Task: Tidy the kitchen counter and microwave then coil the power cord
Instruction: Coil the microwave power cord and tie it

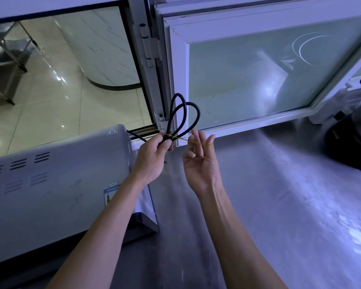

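So the steel counter (279, 205) fills the right and bottom of the frame, and the microwave (50, 184) takes up the lower left, seen from its vented top and side. Behind both, across the top, there's an open window (258, 69) with frosted glass.

Dead centre is the power cord (184, 115), folded into a few black loops that stick up in front of the window hinge. My left hand (154, 155) has its fingers wrapped tight round the pinched waist of those loops, I'd guess so the bundle can't spring apart while it gets tied. The rest of the cord trails off left behind the microwave.

The right hand (198, 161) is just beside it, palm facing me, fingers mostly straight and spread a bit. A yellow rubber band (196, 141) is hooked across those fingers (197, 142) and stretches left to the cord, where it looks already wrapped once. Spreading the fingers keeps the band taut for another turn, I reckon.

Both forearms come up from the bottom edge, angled inward.
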A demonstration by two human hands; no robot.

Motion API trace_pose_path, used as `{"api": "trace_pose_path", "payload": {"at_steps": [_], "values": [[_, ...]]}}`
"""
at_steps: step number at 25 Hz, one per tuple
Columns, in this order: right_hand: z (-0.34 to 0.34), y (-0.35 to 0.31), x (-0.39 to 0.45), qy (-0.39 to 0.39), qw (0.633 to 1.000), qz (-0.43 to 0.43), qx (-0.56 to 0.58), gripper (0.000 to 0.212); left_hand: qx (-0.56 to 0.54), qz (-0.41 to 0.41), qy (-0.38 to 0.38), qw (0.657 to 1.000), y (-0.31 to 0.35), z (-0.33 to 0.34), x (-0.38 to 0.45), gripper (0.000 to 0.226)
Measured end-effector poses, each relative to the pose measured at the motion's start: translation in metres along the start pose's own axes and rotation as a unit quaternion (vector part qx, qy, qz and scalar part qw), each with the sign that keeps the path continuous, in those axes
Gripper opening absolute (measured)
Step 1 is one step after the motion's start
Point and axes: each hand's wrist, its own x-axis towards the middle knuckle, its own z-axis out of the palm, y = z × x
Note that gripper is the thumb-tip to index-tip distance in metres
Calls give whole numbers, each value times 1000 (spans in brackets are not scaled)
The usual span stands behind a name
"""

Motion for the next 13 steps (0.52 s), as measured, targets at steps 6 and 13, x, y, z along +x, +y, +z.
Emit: {"api": "trace_pose_path", "payload": {"at_steps": [6, 13], "values": [[2, -4, 2, -5, 996, -41, -78, 68, -12, -1, -3, 1000, 1, 0, 1, 22], [4, -22, 1, -38, 964, -66, -254, 63, -14, 43, -17, 999, -1, 1, -1, 16]]}}
